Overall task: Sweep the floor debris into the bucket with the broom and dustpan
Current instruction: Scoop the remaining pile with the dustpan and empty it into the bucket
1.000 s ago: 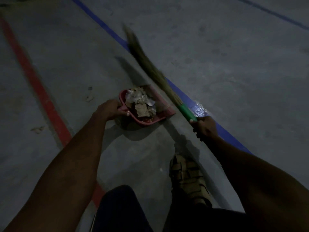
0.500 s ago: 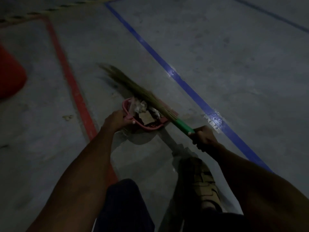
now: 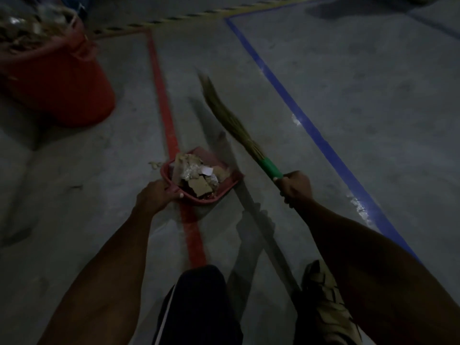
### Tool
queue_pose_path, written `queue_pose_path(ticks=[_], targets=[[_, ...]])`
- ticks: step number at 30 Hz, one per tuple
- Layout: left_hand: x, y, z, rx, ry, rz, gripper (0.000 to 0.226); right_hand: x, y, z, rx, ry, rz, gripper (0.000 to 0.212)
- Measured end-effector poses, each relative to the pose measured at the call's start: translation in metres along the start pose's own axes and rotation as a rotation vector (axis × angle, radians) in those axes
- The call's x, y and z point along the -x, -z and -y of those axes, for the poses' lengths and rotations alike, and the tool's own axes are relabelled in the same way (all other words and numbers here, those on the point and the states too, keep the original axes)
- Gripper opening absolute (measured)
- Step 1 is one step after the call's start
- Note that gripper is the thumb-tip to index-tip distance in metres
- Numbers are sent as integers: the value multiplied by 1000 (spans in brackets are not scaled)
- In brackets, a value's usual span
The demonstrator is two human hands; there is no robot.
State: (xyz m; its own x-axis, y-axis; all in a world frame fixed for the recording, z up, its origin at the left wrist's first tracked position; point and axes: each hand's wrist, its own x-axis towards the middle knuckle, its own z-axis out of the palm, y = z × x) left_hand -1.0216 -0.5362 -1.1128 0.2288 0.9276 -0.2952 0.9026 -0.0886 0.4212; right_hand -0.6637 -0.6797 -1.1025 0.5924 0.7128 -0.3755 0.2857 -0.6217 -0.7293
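Gripped by the hands, left [image 3: 155, 196] and right [image 3: 296, 186], the loaded dustpan [image 3: 225, 181] and the broom [image 3: 239, 131] are held short of the bucket [image 3: 62, 90], emptying judged still undone.

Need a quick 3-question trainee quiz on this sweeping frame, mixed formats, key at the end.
1. True or false: the dustpan is empty.
2. The right hand grips the broom by: A) the green handle B) the bristles C) not at all
3. Fill in: the red bucket stands on the person's ___ side, beyond the red floor line.

Key: 1 false, it holds paper and cardboard scraps, and the left hand holds it. 2 A. 3 left.
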Motion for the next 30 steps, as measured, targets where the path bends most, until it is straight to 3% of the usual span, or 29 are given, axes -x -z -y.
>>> queue_pose_path(ticks=[8,18,26,30], targets=[[2,2,21,36,32,32,56,5,-13,-19,60,-66,74,35],[0,11,23,37,64,79,66,17,7,-52,113,-122,356,26],[11,-1,31,126,62,39,70,27,0,-49,-64,-59,233,22],[18,0,22,123,65,24,56,27,-10,-37,-132,-79,153,24]])
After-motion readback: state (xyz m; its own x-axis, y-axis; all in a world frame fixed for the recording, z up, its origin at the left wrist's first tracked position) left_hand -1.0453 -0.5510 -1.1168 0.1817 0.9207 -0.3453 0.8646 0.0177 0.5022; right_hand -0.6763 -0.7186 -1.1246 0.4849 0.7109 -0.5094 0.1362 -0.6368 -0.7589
